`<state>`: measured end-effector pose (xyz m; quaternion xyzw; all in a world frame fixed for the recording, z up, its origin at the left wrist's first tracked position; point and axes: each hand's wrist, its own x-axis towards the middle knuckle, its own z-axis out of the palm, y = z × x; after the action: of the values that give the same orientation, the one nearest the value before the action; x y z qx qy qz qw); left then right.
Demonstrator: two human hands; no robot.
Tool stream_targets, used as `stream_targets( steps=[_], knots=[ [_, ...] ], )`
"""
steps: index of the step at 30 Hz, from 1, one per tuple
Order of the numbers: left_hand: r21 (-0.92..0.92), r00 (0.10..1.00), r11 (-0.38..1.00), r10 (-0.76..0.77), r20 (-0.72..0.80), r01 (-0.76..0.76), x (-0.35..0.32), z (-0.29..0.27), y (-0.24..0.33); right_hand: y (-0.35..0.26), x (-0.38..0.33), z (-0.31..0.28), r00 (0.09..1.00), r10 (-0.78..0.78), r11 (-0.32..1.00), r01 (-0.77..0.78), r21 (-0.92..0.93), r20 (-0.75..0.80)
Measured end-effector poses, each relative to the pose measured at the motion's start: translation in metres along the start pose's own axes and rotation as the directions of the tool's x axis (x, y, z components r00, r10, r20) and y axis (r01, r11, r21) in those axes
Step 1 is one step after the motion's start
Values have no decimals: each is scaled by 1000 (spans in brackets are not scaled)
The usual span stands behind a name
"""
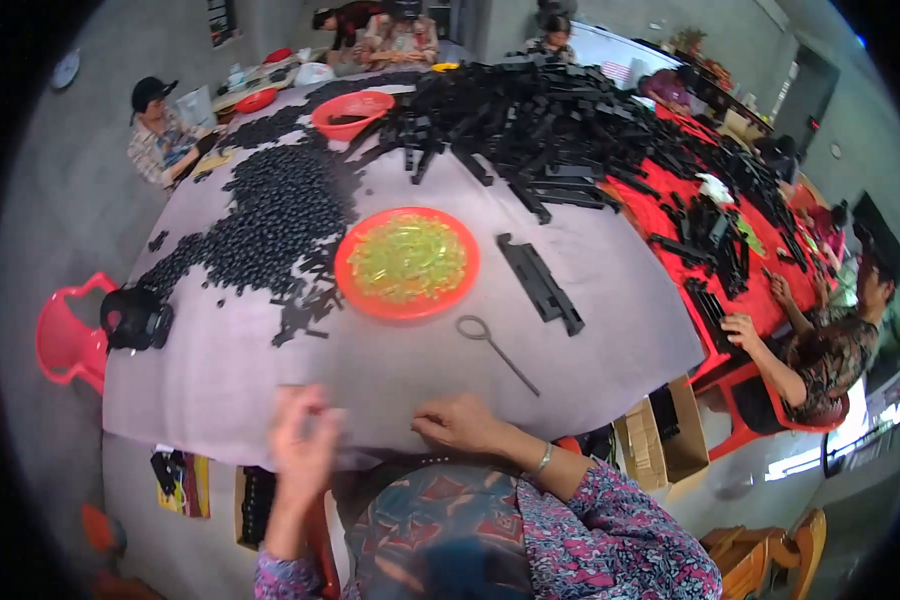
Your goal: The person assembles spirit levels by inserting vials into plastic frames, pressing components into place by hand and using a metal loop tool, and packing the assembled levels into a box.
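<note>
My left hand point(305, 435) is raised over the near edge of the table, its fingers smeared by motion. My right hand point(457, 421) rests at the same edge with fingers curled in; whatever they may hold is hidden. Beyond my hands, a shallow red-orange bowl point(344, 284) contains many small yellow-green translucent pieces point(408, 258). To its right lies a long black plastic part point(540, 284) with notched edges. A thin metal rod with a looped end point(500, 356) lies between that part and my right hand.
Small black rounded parts point(280, 210) spread in a heap at left, with flat black pieces point(307, 308) beside it. Long black parts point(530, 120) pile up at the back, near another red bowl point(380, 103). A co-worker point(830, 350) sits at right; a pink chair point(70, 330) stands left.
</note>
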<state>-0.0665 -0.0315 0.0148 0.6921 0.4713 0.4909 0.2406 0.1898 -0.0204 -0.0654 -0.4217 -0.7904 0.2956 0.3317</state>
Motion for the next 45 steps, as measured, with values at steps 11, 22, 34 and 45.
stream_targets(
  steps=[11,22,34,45],
  knots=[
    [-390,934,897,-63,352,208,-31,114,-4,17,-7,0,997,60,993,-56,-109,40],
    [-609,923,727,-87,374,315,-47,124,-43,14,-7,4,999,-7,986,16,-165,50],
    [-592,881,693,-133,455,410,-36,119,-41,17,-6,10,1000,-16,991,18,-133,14],
    [-604,885,698,-92,456,384,-33,118,-44,13,-5,7,998,-53,993,50,-105,-21]
  ],
)
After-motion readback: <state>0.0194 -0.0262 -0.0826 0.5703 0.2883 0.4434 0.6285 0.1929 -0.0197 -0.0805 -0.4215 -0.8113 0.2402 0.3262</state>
